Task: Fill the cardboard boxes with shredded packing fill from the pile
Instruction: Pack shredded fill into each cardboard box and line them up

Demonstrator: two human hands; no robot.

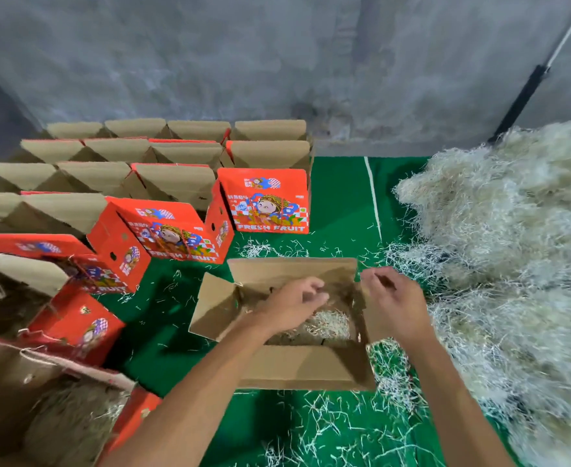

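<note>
The open cardboard box (297,332) sits on the green floor mat (341,197), and everything else is best placed from it. Inside it, toward its right half, lies a thin layer of shredded fill (331,323); much of the bottom is in shadow, so the box looks far from full. The big pile of fill (513,247) rises just right of the box, its loose edge touching the box's right side. Beyond and to the left of the box stand rows of orange fruit boxes (176,227) with their flaps up, and the nearest ones at the lower left already hold fill.

The left hand (294,303) hovers over the middle of the box, fingers loosely curled; a few strands may be between them, but blur keeps me from telling. The right hand (395,305) is at the box's right wall, fingers bent around the upright right flap (368,315) as if holding it back, though the grip itself is not sharp enough to be sure.

What could go wrong from here: if that flap is let go it may fold inward and block the next handful, spilling fill onto the mat, where scattered strands (328,423) already lie. Light, springy fill also clings and trails, so a hasty grab from the pile would likely drag strands across the rim. Loosely dropped fill could also leave the box looking full while it is underpacked.
</note>
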